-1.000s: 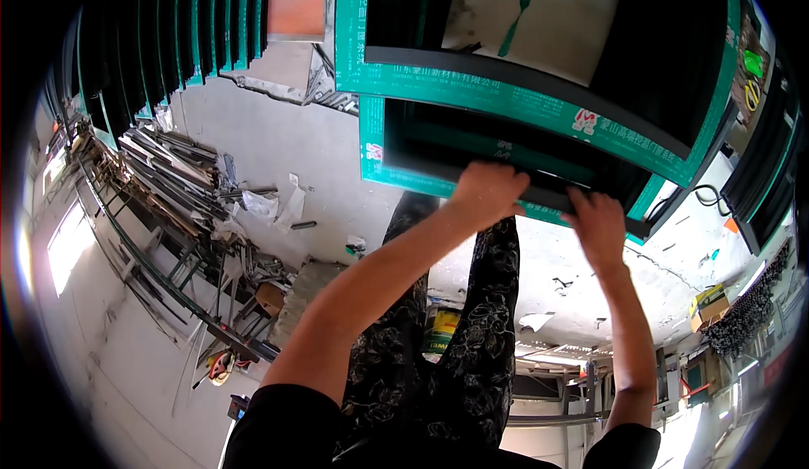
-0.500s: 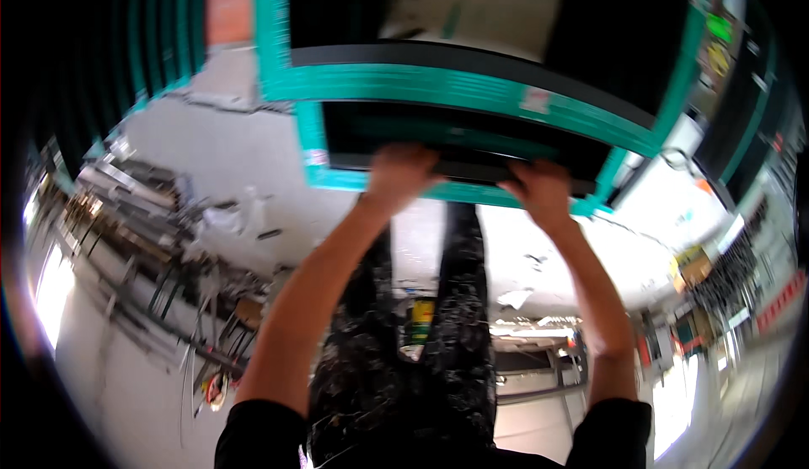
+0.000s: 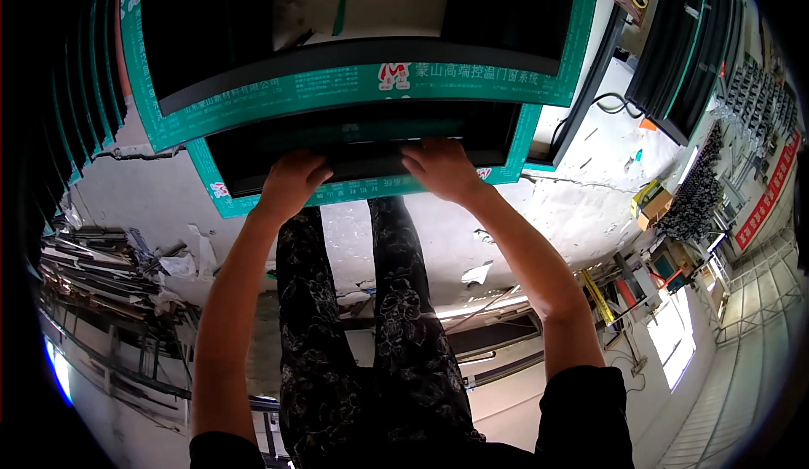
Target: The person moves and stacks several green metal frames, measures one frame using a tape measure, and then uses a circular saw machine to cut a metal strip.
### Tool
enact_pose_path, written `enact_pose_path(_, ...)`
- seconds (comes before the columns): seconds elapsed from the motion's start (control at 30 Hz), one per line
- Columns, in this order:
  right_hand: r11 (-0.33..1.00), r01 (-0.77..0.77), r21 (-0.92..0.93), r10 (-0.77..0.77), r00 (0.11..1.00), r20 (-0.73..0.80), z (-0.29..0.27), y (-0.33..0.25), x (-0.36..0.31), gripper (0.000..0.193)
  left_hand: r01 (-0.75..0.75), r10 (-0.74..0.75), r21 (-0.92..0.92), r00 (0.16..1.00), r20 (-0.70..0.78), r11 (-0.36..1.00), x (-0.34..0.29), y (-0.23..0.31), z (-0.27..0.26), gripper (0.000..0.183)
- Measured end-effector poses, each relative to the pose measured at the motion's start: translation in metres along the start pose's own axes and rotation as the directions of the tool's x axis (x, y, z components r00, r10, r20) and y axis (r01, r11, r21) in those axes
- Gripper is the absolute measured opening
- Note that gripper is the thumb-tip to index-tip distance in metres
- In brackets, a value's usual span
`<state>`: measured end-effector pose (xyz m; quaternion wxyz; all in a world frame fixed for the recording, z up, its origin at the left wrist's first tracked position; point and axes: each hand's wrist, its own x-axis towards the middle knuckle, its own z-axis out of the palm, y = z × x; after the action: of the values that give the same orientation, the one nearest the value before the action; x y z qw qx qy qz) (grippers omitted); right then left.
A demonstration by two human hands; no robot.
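At the front edge: both hands sit on the near rail of the small frame, a dark frame wrapped in teal film, lying low over the grey floor.
Left hand: the left hand grips the rail left of centre, fingers curled together over its edge, clamped on it.
Right hand: the right hand lies on the same rail right of centre, fingers close together and bent over the edge, pressing down on it.
Behind it: a bigger frame, same teal wrap, lies just beyond and overlaps the small one's far side.
In the way: the person's own legs in patterned trousers stand right under the near rail.
Left side: a row of teal frames stands on edge in shadow; below them, a heap of metal strips with scraps of torn wrap.
Right side: dark profiles are stacked upright, a black cable loops on the floor, and a yellow box sits nearby.
Labels: a white-and-red mark with pale print runs along the bigger frame's teal band; small red-and-white marks sit at the small frame's corners.
Sign: a long red banner hangs at far right.
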<state>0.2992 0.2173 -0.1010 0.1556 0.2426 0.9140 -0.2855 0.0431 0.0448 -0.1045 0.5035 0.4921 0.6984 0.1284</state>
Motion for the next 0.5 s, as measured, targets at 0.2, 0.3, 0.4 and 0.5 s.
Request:
enact_pose_path(0.2, 0.991, -0.119, 0.067, 0.099, 0.962, 0.254, -0.013, 0.002, 0.008, 0.031, 0.012, -0.009, 0.048, 0.998, -0.057, 0.999, -0.004, 0.006, 0.001, 0.026)
enact_pose_path(0.3, 0.987, -0.135, 0.088, 0.108, 0.959, 0.263, -0.015, 0.001, 0.005, 0.032, 0.044, -0.041, 0.090, 0.999, -0.037, 0.995, -0.005, 0.006, 0.002, 0.032)
enact_pose_path(0.4, 0.993, -0.117, 0.032, 0.115, 0.992, 0.047, -0.014, -0.008, -0.004, 0.029, 0.041, -0.028, 0.137, 0.995, -0.097, 0.990, -0.007, 0.011, 0.005, 0.030)
enact_pose_path(0.5, 0.998, -0.069, 0.001, 0.069, 0.997, -0.022, -0.009, -0.012, -0.007, 0.045, 0.038, -0.025, 0.207, 0.998, -0.066, 0.978, -0.015, 0.011, 0.003, 0.048)
